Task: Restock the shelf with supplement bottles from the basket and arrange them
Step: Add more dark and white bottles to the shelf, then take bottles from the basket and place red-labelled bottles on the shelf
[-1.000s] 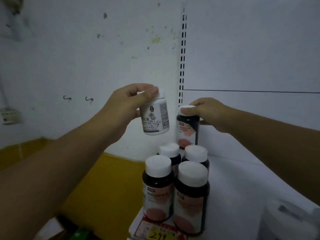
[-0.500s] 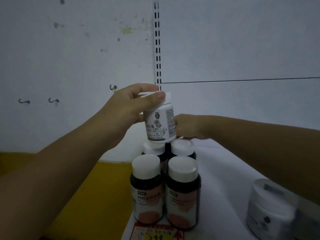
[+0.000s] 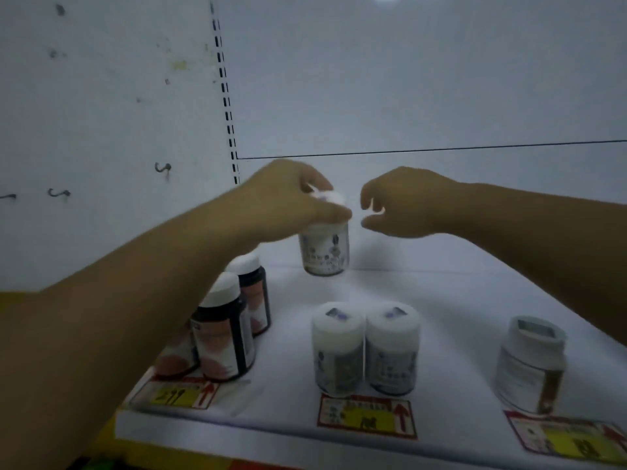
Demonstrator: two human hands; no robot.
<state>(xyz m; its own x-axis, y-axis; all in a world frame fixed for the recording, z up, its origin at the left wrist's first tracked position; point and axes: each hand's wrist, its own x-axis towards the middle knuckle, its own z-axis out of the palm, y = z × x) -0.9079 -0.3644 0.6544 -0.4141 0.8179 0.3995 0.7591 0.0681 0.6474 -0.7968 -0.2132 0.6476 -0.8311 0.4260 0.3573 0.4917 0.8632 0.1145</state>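
My left hand (image 3: 288, 201) grips the white cap of a small white supplement bottle (image 3: 325, 249) and holds it over the back of the white shelf (image 3: 291, 361). My right hand (image 3: 403, 205) hovers just right of that bottle with curled fingers and nothing in it. Two matching white bottles (image 3: 336, 354) (image 3: 393, 351) stand side by side near the shelf's front edge. Dark brown bottles with white caps (image 3: 227, 330) (image 3: 252, 293) stand in rows at the left, partly hidden by my left forearm.
A larger white jar (image 3: 531, 364) stands at the front right. Red and yellow price labels (image 3: 368, 417) (image 3: 176, 395) line the shelf's front edge. A slotted upright (image 3: 225, 96) runs up the back wall. Bare shelf lies between the bottle groups.
The view has swung right. My left hand carried the white bottle right and down, past the brown bottles. My right hand left the brown bottles and moved beside the white bottle.
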